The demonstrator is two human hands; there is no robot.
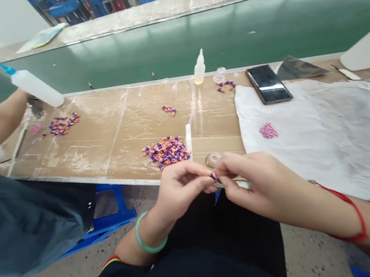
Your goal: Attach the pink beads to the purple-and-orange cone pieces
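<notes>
1. Your left hand [180, 188] and right hand [250, 183] pinch narrowly, fingertips meeting on a tiny purple piece [214, 176]. It looks light and easily dropped, so hold it by its edges.
2. A thin pale stick [235, 183] appears to sit in your right fingers.
3. A heap of purple-and-orange pieces [166, 152] lies just beyond on the cardboard sheet [109, 165].
4. Farther off stand a dropper bottle [199, 70] and a phone [269, 84]; at left, a co-worker's forearm [0, 116] reaches past a white squeeze bottle [36, 87].

Two hands [250, 183] (two squeeze bottles [199, 68])
</notes>
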